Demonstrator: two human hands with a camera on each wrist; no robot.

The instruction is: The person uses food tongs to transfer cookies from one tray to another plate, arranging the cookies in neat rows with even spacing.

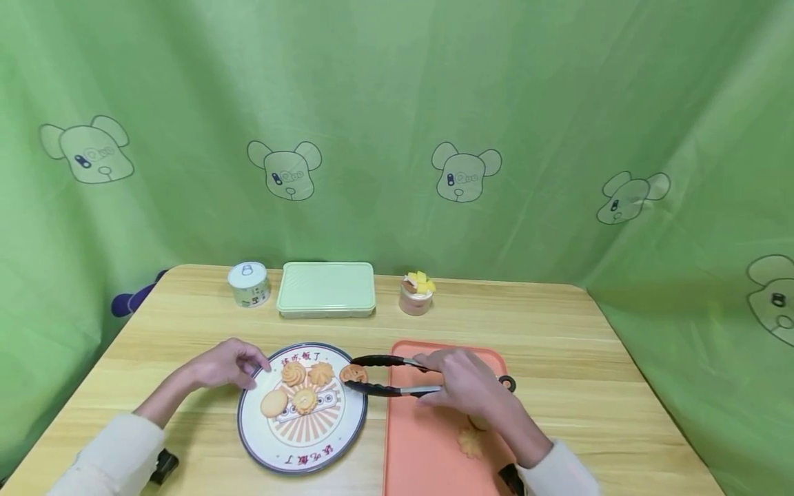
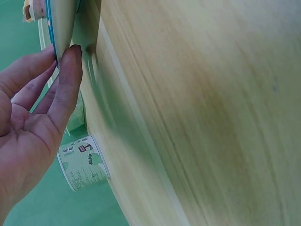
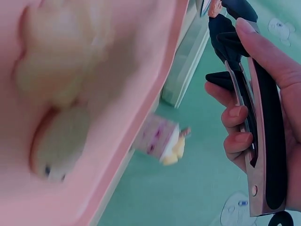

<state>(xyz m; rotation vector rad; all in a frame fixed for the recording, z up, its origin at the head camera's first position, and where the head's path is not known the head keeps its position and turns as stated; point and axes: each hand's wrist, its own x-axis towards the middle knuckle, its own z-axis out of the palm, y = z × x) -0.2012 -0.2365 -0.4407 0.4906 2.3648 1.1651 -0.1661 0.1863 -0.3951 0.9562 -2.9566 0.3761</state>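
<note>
A round printed plate [image 1: 291,448] lies on the wooden table with several biscuits [image 1: 293,373] on it. My left hand [image 1: 231,363] holds the plate's left rim [image 2: 60,37] between thumb and fingers. My right hand [image 1: 460,380] grips black-tipped tongs [image 1: 384,375] over the orange tray [image 1: 422,455]. The tong tips pinch a biscuit [image 1: 353,374] at the plate's right edge. In the right wrist view my fingers wrap the tongs' handle [image 3: 261,141]. More biscuits [image 1: 470,441] lie on the tray below my right wrist.
At the table's back stand a small tin [image 1: 249,283], a pale green lidded box [image 1: 326,289] and a small dessert cup with yellow topping [image 1: 417,293]. A green printed cloth hangs behind and to the sides.
</note>
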